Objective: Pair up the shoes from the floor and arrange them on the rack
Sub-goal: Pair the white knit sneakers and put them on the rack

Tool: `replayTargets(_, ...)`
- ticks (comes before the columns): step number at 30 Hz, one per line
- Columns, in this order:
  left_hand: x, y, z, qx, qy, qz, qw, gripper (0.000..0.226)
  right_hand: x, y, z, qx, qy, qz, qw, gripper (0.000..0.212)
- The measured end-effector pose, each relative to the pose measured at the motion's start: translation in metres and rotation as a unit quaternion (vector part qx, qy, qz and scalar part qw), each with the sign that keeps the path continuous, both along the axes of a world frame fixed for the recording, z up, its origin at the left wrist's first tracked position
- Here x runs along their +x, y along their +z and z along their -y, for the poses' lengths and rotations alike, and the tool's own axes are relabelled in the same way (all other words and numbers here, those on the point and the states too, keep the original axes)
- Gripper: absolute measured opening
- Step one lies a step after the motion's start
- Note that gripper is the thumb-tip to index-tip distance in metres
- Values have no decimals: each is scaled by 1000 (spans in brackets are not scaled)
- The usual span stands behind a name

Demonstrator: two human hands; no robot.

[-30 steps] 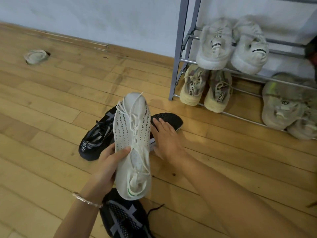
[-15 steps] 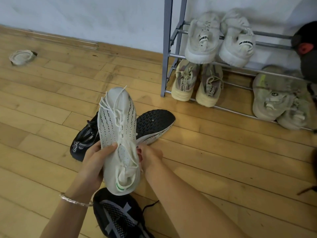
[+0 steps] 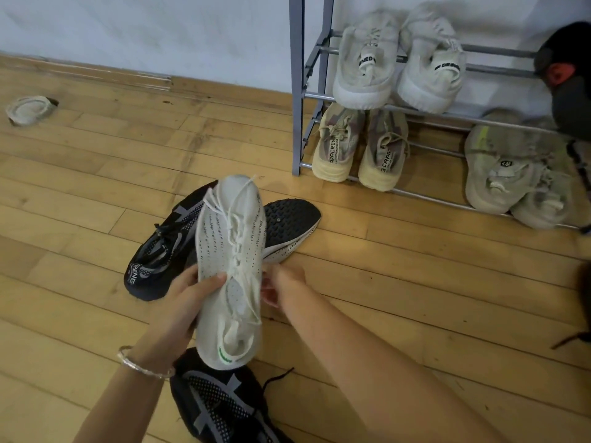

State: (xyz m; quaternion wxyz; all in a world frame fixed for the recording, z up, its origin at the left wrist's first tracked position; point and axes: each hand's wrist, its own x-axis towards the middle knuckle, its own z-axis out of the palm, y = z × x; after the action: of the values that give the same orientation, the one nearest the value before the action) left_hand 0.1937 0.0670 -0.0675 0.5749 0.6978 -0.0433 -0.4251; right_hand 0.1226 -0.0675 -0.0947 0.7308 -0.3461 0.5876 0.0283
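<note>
My left hand (image 3: 184,298) grips a white lace-up sneaker (image 3: 230,251) by its side, toe pointing away, above the floor. Behind it lies its mate (image 3: 291,225), tipped so its black sole faces me. My right hand (image 3: 281,282) reaches behind the held sneaker and closes on the heel end of that tipped shoe. A black sneaker (image 3: 163,247) lies on the floor to the left, and another black one (image 3: 220,407) lies near me under the held shoe. The grey metal rack (image 3: 297,91) stands at the upper right.
The rack holds a white pair (image 3: 396,59) on the upper bar, a cream pair (image 3: 361,148) and a grey-green pair (image 3: 515,174) on the lowest level. A lone pale shoe (image 3: 28,110) lies far left by the wall. A dark object (image 3: 569,75) hangs at the right edge.
My right hand drew back from the black sole's toe to the tipped shoe's heel end and took hold of it. The left hand kept the white sneaker raised.
</note>
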Motion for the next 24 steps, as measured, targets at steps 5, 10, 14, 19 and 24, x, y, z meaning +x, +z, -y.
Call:
replayTargets(5,-55,-20,13,-11,-30,-120,992,39,-44,7,35,-111,41,-43,992,23)
replayTargets(10,-111,-33,39,-8,-65,-195,979,32,-108,-3,50,-200,88,-102,971,23)
replayTargets(14,-129,-44,53,135,-184,145,963,26,-143,-6,57,-288,145,-133,937,31)
replayTargets(19,-120,-50,57,228,-244,371,867,54,-142,-12,65,-314,181,-141,921,18)
replayTargets(24,-81,-51,49,170,-215,536,799,42,-135,-9,63,-408,64,-96,906,18)
